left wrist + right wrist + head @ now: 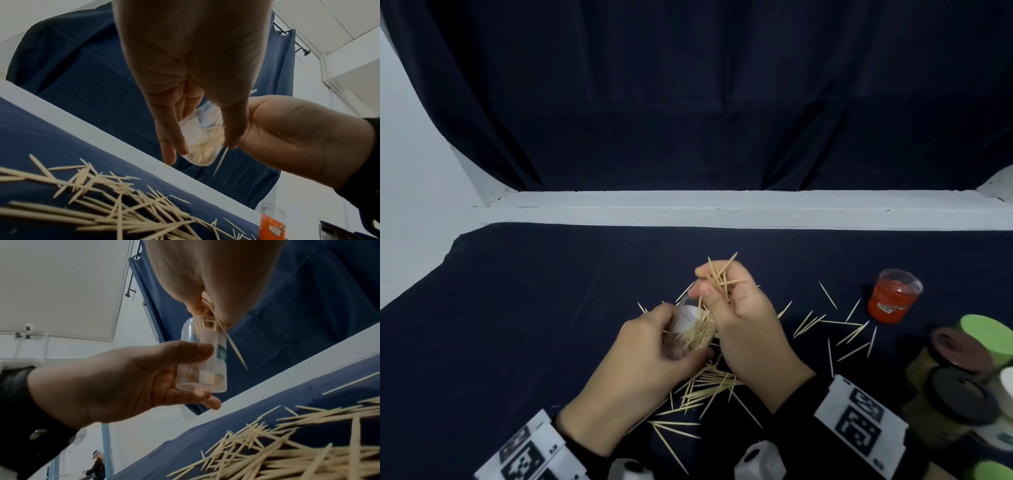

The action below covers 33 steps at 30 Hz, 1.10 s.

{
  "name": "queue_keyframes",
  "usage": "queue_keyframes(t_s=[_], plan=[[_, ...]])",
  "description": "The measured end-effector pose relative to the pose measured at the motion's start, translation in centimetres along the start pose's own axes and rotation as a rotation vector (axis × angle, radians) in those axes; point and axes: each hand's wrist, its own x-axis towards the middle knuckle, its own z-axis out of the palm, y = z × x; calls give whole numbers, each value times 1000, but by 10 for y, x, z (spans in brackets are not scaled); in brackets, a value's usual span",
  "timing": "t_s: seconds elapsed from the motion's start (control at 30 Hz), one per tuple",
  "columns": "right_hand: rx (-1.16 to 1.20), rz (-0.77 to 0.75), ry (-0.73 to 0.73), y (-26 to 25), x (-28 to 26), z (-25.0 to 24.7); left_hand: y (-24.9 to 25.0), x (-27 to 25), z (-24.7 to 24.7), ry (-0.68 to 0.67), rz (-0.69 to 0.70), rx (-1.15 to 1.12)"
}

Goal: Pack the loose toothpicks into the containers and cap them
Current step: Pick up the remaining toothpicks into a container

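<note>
Over dark cloth, mid-fill: clear container partly loaded, uncapped.
L hand grips it above table; R hand pinches toothpick bundle into its mouth. Capped jars at right look done; red jar open. Loose toothpicks still plenty, approx half left.
</note>
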Motion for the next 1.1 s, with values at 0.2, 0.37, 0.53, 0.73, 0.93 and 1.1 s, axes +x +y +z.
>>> queue_keyframes(t_s=[0.2,0.37,0.53,0.73,0.93,1.1], plan=[[126,24,-5,-2,6,-6,1,-1,0,-2,-5,26],[187,60,-42,1,9,-6,-1,1,0,2,6,64],[245,80,-55,2,9,-4,-1,2,2,-8,17,111],[178,96,-51,4,13,-11,0,3,0,18,20,123],[-218,-78,-53,4,15,-18,-4,4,-1,15,-16,134],[-267,-134,-176,-5,11,-13,-1,5,0,6,6,177]])
